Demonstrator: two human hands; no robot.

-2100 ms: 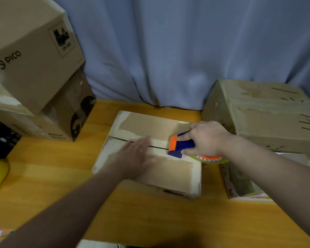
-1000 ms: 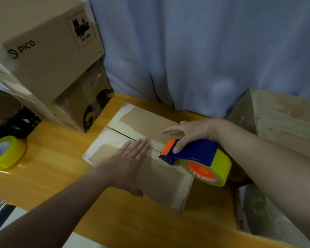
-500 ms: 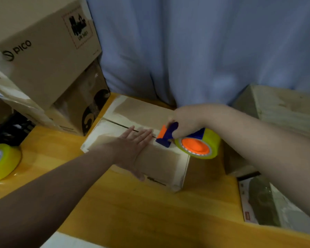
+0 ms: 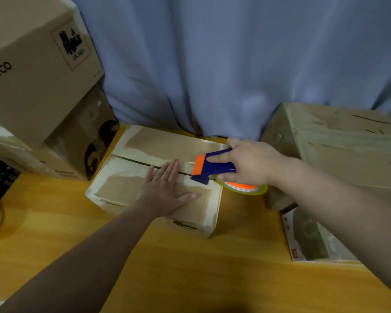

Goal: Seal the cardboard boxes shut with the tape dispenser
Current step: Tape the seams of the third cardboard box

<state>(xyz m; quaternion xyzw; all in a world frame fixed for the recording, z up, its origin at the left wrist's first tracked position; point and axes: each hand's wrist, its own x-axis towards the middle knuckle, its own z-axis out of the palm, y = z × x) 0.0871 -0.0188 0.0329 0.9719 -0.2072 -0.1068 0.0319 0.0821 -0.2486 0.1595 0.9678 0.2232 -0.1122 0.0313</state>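
left hand (image 4: 165, 190) flat on box (image 4: 127, 188).

Matt cardboard box (image 4: 127, 188); glossy plastic tape dispenser (image 4: 215, 169); smooth wood table (image 4: 190, 267); cloth curtain (image 4: 212, 64).

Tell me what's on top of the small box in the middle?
A left hand lies flat on the small box, reaching the seam. The right hand grips a tape dispenser at the seam's right end. The seam beneath both is hidden.

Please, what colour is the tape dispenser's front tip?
Orange, on the blue plastic tape dispenser; the head view shows it best.
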